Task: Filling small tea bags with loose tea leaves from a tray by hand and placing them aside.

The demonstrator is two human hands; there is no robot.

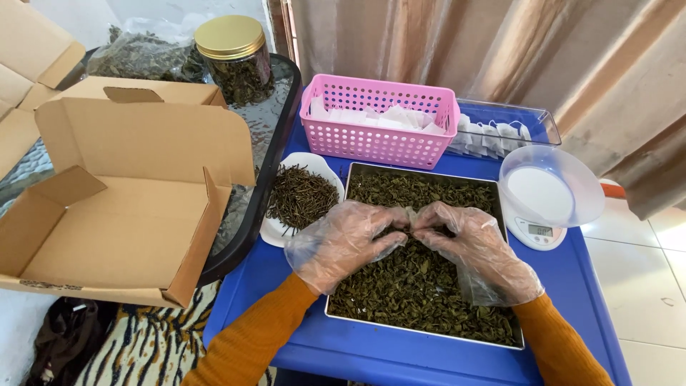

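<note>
A steel tray (355,170) full of dark green dried leaves (418,286) lies on a blue table. Both my hands wear clear plastic gloves and orange sleeves. My left hand (343,243) and my right hand (475,250) hover over the middle of the tray, fingertips meeting and pinching at a small thing among the leaves. What sits between the fingertips is too small to tell.
A white dish of thin dark leaves (300,196) sits left of the tray. Behind are a pink basket (379,143) with white sachets and a clear box (507,129). A small scale with a clear bowl (550,189) stands right. An open cardboard box (128,207) and a gold-lidded jar (236,57) are at left.
</note>
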